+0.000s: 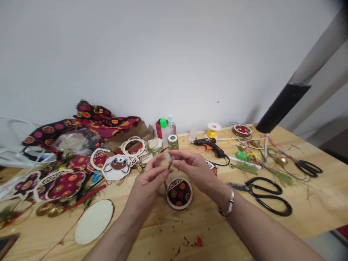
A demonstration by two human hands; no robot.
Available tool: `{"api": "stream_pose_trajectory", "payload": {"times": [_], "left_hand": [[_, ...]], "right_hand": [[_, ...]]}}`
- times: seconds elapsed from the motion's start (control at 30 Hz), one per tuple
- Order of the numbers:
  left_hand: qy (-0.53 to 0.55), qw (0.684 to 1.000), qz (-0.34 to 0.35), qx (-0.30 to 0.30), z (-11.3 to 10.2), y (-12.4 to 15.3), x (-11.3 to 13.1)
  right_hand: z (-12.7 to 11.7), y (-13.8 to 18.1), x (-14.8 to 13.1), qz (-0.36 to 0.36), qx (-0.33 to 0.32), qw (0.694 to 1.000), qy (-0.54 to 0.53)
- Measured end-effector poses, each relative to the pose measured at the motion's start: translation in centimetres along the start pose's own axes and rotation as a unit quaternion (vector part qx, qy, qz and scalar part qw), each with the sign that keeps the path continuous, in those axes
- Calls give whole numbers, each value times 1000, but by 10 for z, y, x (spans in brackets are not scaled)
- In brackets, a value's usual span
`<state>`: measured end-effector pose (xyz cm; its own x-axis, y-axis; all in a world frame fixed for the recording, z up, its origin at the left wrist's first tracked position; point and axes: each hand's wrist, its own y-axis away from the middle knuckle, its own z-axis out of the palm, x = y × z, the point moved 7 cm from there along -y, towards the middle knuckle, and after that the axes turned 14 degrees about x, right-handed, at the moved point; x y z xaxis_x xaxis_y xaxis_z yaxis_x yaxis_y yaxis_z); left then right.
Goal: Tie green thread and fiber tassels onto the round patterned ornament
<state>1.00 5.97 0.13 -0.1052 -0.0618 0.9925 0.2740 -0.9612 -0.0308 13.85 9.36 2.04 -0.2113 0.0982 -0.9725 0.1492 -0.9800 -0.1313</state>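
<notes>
Pinch grip on both sides: left hand point(151, 180) and right hand point(191, 167) hold a short thin brown cord point(170, 166), roughly upright, above a round wood-rimmed floral fabric ornament point(179, 193) on the wooden table point(312, 203).

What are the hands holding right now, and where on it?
The left hand and right hand pinch a thin brown piece between their fingertips; what it is cannot be told.
</notes>
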Motion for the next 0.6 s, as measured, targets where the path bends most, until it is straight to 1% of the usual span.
{"api": "stream_pose_trajectory", "payload": {"times": [0.07,0.17,0.3,0.37,0.5,0.6], "left_hand": [[15,1000,13,19,-3,0,3],[32,999,14,29,-3,1,8],[47,998,20,33,-3,3,13],[46,998,19,35,-3,4,14],[55,997,9,46,-3,4,15],[73,996,-2,54,-1,6,17]], "right_hand": [[6,3,-4,-7,-30,999,-8],[15,9,-3,-2,-67,998,-12],[20,12,4,35,-64,996,-53],[23,13,6,46,-75,994,-70],[29,14,4,51,-108,990,-81],[30,14,0,52,-114,989,-77]]}}
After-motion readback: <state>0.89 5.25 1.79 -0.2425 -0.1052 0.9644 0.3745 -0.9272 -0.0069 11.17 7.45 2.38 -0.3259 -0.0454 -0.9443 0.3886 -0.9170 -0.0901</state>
